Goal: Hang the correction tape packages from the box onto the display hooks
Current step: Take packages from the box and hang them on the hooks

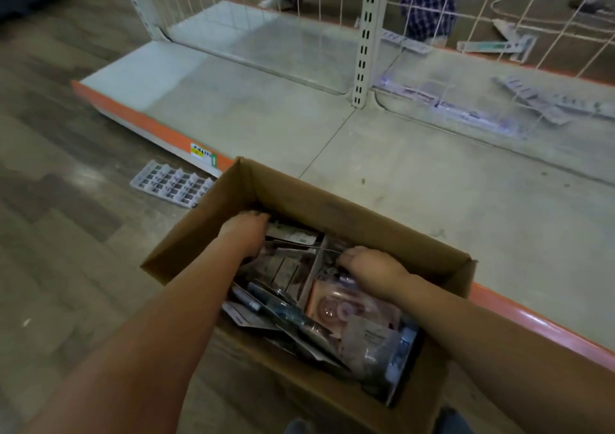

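The packs (332, 310) are lying in a messy pile inside the box (206, 220). The one I am seeing best is pink, at about 5 o'clock in the box. It is lying flat with its clear front facing up, and its long side is running from 11 o'clock to 5 o'clock. The other packs are tipping every which way, so I cannot tell how each one is pointing.

A card wall (311, 279) is standing in the middle of the box. I think it is there to keep two kinds of packs apart.

My left hand (244, 230) is reaching into the far left part, at 11 o'clock. Its fingers are curling down into the packs by the box wall. I cannot tell if they are holding one.

My right hand (364, 264) is sitting at 1 o'clock, just right of the card wall. Its fingers are bending down onto the packs. I cannot tell if they are pinching one either.

I think I am digging for packs to pull out.

The box is sitting against the orange edge of the shelf (416, 180). The wire grid (499, 34) is standing at 12 o'clock, well apart from the box. I am seeing no hooks on it.
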A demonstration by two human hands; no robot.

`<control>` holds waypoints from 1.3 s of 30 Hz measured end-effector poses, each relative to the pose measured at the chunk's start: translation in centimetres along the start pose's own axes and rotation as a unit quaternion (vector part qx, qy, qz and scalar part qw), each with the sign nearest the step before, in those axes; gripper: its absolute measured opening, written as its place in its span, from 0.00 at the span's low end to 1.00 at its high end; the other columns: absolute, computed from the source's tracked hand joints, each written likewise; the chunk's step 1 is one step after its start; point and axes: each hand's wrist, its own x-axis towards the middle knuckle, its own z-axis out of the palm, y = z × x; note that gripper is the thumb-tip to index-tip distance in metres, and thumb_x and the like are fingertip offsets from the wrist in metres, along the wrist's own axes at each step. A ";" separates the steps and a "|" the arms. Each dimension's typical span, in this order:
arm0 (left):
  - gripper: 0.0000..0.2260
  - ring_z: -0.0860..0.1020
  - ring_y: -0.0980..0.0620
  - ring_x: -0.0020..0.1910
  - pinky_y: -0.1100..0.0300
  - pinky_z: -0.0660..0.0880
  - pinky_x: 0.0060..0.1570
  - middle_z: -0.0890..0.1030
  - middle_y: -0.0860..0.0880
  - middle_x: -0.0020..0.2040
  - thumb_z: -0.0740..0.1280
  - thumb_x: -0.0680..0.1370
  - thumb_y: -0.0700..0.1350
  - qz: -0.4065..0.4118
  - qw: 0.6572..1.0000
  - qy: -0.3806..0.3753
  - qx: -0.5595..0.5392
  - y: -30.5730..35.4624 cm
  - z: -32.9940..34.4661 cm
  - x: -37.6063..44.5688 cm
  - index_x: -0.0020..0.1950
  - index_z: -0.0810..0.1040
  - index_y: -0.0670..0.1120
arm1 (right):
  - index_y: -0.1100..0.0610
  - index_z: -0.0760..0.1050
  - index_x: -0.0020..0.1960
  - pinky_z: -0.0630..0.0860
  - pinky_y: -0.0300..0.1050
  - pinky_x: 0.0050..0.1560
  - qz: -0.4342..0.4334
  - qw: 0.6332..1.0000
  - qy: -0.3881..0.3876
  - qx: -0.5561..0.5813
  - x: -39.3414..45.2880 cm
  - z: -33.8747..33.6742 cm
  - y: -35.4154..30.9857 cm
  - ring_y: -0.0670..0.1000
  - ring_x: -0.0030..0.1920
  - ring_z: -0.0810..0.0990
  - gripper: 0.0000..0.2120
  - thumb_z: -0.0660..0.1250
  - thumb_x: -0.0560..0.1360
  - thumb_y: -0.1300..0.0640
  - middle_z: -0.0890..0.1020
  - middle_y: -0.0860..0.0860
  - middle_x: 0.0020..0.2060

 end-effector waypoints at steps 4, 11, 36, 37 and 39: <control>0.23 0.71 0.43 0.66 0.48 0.69 0.65 0.71 0.44 0.70 0.63 0.78 0.47 0.028 0.998 -0.057 -0.015 -0.1 0.9 1.7 0.73 0.65 0.49 | 0.57 0.68 0.67 0.74 0.49 0.58 0.013 0.999 0.039 -0.016 1.0 0.2 -0.4 0.54 0.61 0.72 0.20 0.61 0.76 0.67 0.72 0.54 0.63; 0.18 0.76 0.45 0.59 0.50 0.74 0.58 0.77 0.46 0.61 0.63 0.78 0.44 -0.001 0.998 -0.042 0.048 -0.4 1.2 0.8 0.68 0.71 0.50 | 0.59 0.68 0.66 0.75 0.51 0.55 0.100 0.995 0.007 0.000 1.8 -0.1 -2.2 0.57 0.59 0.77 0.17 0.58 0.78 0.66 0.76 0.58 0.61; 0.03 0.81 0.47 0.45 0.52 0.78 0.50 0.83 0.45 0.45 0.68 0.77 0.42 0.021 0.856 0.068 -0.511 -2.1 -2.6 -4.6 0.49 0.80 0.44 | 0.58 0.72 0.37 0.67 0.44 0.38 0.132 0.938 0.024 0.319 -0.9 -2.3 -0.3 0.49 0.35 0.71 0.16 0.57 0.82 0.54 0.73 0.51 0.33; 0.03 0.81 0.47 0.45 0.53 0.78 0.49 0.83 0.45 0.45 0.68 0.77 0.42 0.025 0.852 0.076 -0.517 -2.1 -2.9 -4.6 0.48 0.80 0.45 | 0.60 0.74 0.40 0.68 0.45 0.40 0.124 0.935 0.033 0.332 -1.3 -2.6 -0.1 0.50 0.36 0.71 0.16 0.57 0.82 0.54 0.74 0.52 0.34; 0.01 0.80 0.48 0.45 0.56 0.78 0.47 0.82 0.47 0.44 0.68 0.77 0.42 0.025 0.843 0.096 -0.528 -2.0 -4.0 -4.5 0.48 0.79 0.45 | 0.61 0.76 0.44 0.70 0.41 0.40 0.107 0.921 0.055 0.371 -2.0 -3.3 -0.1 0.49 0.39 0.74 0.16 0.57 0.82 0.53 0.77 0.52 0.37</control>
